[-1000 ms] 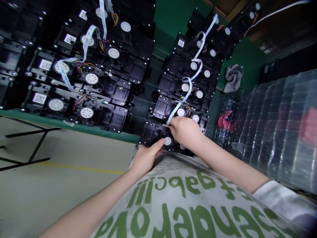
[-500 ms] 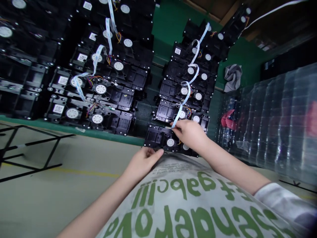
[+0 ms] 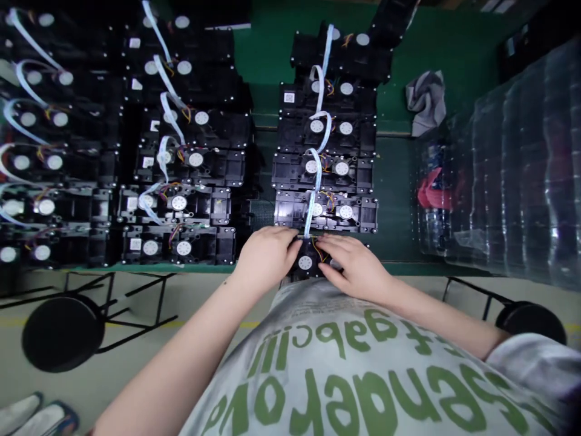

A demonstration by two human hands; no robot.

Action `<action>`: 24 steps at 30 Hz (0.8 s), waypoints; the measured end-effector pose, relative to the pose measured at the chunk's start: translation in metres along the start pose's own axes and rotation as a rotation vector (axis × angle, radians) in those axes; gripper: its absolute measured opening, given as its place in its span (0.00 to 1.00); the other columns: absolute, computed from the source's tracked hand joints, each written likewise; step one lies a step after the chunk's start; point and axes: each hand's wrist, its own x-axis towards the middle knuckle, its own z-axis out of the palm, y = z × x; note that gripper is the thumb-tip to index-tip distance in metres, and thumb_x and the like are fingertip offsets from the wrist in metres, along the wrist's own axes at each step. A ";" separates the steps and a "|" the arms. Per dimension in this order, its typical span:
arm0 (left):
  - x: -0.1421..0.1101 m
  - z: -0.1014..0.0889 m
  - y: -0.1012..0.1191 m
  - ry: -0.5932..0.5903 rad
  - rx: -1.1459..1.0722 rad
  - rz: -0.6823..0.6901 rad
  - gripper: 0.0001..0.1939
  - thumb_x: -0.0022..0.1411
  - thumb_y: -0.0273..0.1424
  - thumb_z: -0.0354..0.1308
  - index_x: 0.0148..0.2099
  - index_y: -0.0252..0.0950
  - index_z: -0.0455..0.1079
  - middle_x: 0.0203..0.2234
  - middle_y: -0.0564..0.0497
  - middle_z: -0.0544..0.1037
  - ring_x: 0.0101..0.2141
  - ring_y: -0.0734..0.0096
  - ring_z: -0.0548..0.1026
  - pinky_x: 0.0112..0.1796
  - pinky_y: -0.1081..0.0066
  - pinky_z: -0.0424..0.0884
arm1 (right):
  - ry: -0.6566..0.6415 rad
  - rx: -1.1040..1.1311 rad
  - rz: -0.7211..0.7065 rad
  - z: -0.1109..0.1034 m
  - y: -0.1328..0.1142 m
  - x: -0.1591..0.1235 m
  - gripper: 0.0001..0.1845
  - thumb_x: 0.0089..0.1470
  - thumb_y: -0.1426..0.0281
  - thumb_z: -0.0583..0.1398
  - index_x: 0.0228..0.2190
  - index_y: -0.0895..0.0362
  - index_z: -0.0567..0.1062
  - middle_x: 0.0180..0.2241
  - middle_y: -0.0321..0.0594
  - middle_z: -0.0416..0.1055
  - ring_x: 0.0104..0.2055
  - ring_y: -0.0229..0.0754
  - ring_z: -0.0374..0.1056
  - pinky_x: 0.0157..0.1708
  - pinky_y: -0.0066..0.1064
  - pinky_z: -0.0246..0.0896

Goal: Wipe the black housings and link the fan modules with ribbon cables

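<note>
The nearest black plastic module (image 3: 313, 272) lies at the green table's front edge, against my shirt. It has round white discs, and one disc (image 3: 305, 263) shows between my hands. My left hand (image 3: 265, 257) grips the module's left part, its fingertips and thumb by the left side of a ribbon cable's end. My right hand (image 3: 356, 263) holds the right part, fingers on the back edge and thumb lower down, beside thin yellow wires (image 3: 318, 249). The white-blue ribbon cable (image 3: 311, 215) runs from that back edge to the module behind. What the fingertips press is partly hidden.
Several similar modules (image 3: 354, 175) stretch away in a column, with more columns (image 3: 213, 166) to the left. A grey cloth (image 3: 425, 100) and stacked clear plastic trays (image 3: 503, 169) are on the right. Black stools (image 3: 63, 332) stand on the floor in front of the table (image 3: 394, 194).
My left hand has moved up from the module's front edge onto its left part. My right hand has let go of the ribbon cable and now lies on the module's right part. The view has levelled.
</note>
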 end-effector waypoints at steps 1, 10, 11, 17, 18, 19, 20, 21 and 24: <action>0.005 -0.001 0.001 -0.032 0.022 0.012 0.17 0.59 0.33 0.44 0.41 0.31 0.70 0.36 0.44 0.75 0.38 0.60 0.71 0.42 0.63 0.63 | 0.008 0.015 -0.014 0.001 0.001 -0.002 0.21 0.51 0.64 0.52 0.45 0.63 0.67 0.47 0.47 0.65 0.51 0.44 0.58 0.50 0.39 0.54; 0.036 -0.007 0.014 -0.348 0.049 -0.166 0.13 0.55 0.32 0.48 0.36 0.35 0.72 0.31 0.46 0.76 0.33 0.66 0.72 0.35 0.72 0.65 | 0.052 0.095 -0.082 0.008 0.013 -0.004 0.20 0.51 0.63 0.52 0.42 0.61 0.69 0.46 0.46 0.66 0.50 0.46 0.59 0.48 0.39 0.55; 0.039 -0.008 0.015 -0.369 0.022 -0.199 0.13 0.55 0.33 0.49 0.37 0.35 0.73 0.32 0.47 0.77 0.34 0.66 0.73 0.35 0.72 0.65 | 0.054 0.100 -0.088 0.008 0.014 -0.004 0.20 0.51 0.63 0.52 0.41 0.62 0.69 0.46 0.46 0.66 0.50 0.46 0.59 0.48 0.39 0.55; 0.044 -0.005 0.008 -0.405 -0.154 -0.436 0.14 0.52 0.36 0.51 0.36 0.35 0.74 0.32 0.48 0.77 0.33 0.67 0.73 0.35 0.72 0.65 | 0.042 0.143 -0.124 0.008 0.021 -0.003 0.18 0.50 0.64 0.53 0.40 0.61 0.70 0.47 0.48 0.66 0.50 0.46 0.59 0.46 0.39 0.54; 0.044 -0.004 0.007 -0.403 -0.196 -0.473 0.14 0.51 0.36 0.52 0.36 0.34 0.74 0.31 0.49 0.77 0.32 0.67 0.73 0.35 0.72 0.65 | 0.036 0.148 -0.133 0.007 0.022 -0.003 0.18 0.50 0.64 0.53 0.40 0.61 0.69 0.47 0.48 0.66 0.50 0.46 0.59 0.46 0.39 0.54; 0.044 -0.003 0.005 -0.402 -0.244 -0.511 0.15 0.50 0.37 0.53 0.35 0.34 0.74 0.30 0.49 0.78 0.32 0.67 0.73 0.35 0.72 0.65 | 0.031 0.151 -0.142 0.006 0.023 -0.002 0.17 0.51 0.64 0.53 0.40 0.61 0.70 0.47 0.47 0.66 0.50 0.46 0.58 0.46 0.38 0.54; 0.045 -0.002 0.004 -0.405 -0.294 -0.547 0.15 0.50 0.37 0.54 0.35 0.33 0.74 0.30 0.49 0.78 0.32 0.67 0.73 0.34 0.72 0.65 | 0.020 0.154 -0.152 0.005 0.024 -0.001 0.17 0.51 0.63 0.53 0.39 0.61 0.70 0.47 0.47 0.66 0.50 0.46 0.58 0.46 0.38 0.54; 0.045 -0.001 0.003 -0.407 -0.342 -0.578 0.15 0.49 0.37 0.54 0.35 0.33 0.74 0.29 0.49 0.78 0.31 0.67 0.73 0.34 0.72 0.65 | 0.008 0.156 -0.162 0.004 0.025 -0.001 0.16 0.50 0.63 0.53 0.37 0.61 0.70 0.46 0.47 0.66 0.49 0.46 0.59 0.45 0.38 0.54; 0.046 0.001 0.002 -0.410 -0.420 -0.626 0.15 0.47 0.36 0.56 0.33 0.32 0.74 0.27 0.49 0.78 0.30 0.67 0.73 0.34 0.72 0.66 | -0.033 0.177 -0.177 -0.001 0.027 0.003 0.13 0.50 0.64 0.54 0.33 0.60 0.70 0.42 0.45 0.68 0.44 0.46 0.61 0.42 0.38 0.55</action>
